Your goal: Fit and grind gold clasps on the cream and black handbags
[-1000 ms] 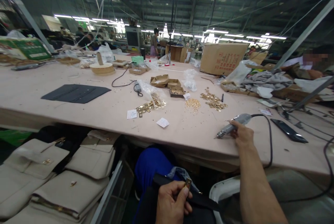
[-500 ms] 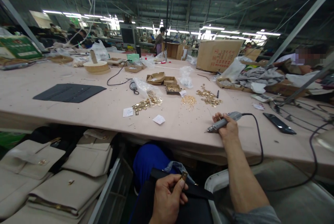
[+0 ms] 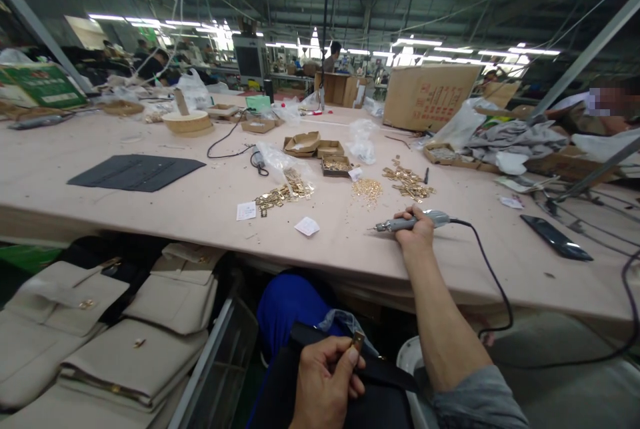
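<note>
Hidden / unclear: the left hand (image 3: 325, 382) is cut off at the wrist by the lower frame edge, and so is most of the black bag (image 3: 373, 406) under it. The brass fitting (image 3: 357, 341) shows only its top end; the rest sits behind thumb and forefinger. On the corded electric screwdriver (image 3: 411, 221) the mid-body is covered by fingers. The bit is too small to make out, and I cannot tell whether it touches the surface (image 3: 200, 209).

Right hand (image 3: 417, 229): closed around the screwdriver body, fingers wrapped over the top, resting on the surface with the forearm stretched across its near edge.

Left hand: narrow pinch, thumb against forefinger on the fitting, the other fingers curled, low in the lap on the bag.

Screwdriver: long axis nearly level and lying across the view. The metal tip points out to the left of the right hand. The grey rear end sticks out to its right, where the black cord (image 3: 493, 279) leaves and drops over the surface edge.

Around the right hand: a heap of small brass pieces (image 3: 367, 190) just beyond it, and a white paper slip (image 3: 307, 226) well to its left.
</note>
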### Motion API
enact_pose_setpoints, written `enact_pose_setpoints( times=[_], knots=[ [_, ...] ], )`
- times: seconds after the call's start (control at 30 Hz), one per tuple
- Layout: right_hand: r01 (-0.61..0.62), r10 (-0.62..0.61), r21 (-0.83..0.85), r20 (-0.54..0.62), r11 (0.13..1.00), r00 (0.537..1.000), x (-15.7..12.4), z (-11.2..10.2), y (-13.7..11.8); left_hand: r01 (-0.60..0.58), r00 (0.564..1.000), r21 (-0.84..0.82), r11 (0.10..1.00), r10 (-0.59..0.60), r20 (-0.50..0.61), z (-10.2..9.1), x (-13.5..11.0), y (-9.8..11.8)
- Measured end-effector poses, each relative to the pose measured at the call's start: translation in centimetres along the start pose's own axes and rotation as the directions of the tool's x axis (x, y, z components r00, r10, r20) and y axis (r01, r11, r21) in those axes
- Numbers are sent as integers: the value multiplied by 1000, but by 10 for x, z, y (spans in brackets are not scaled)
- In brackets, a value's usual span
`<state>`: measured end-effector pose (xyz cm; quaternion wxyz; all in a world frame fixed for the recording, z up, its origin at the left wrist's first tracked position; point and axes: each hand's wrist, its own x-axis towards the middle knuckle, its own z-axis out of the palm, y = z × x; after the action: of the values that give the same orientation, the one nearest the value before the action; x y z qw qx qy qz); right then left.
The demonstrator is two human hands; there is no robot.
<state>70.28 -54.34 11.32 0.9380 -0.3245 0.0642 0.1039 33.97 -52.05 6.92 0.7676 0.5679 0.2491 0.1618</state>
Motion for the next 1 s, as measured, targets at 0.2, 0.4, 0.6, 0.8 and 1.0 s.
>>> enact_pose_setpoints(
  times=[0.2,0.4,0.6,0.8,1.0],
  knots=[
    [66,-68,-27,-93,997,993,3,11,13,10,1000,-8,1000,-10,0,1,3,-2],
    [97,-105,-69,-117,993,988,0,15,21,15,1000,-4,1000,-15,10,-1,5,-9],
    [124,-137,-99,-132,987,982,-3,18,25,17,1000,-9,1000,-17,19,-2,6,-12],
    [119,-130,-109,-108,987,986,-4,19,27,5,1000,15,1000,-5,17,-3,7,-19],
    [116,-125,-93,-94,989,988,-5,20,31,4,999,4,1000,-4,36,-4,8,-20]
  ],
)
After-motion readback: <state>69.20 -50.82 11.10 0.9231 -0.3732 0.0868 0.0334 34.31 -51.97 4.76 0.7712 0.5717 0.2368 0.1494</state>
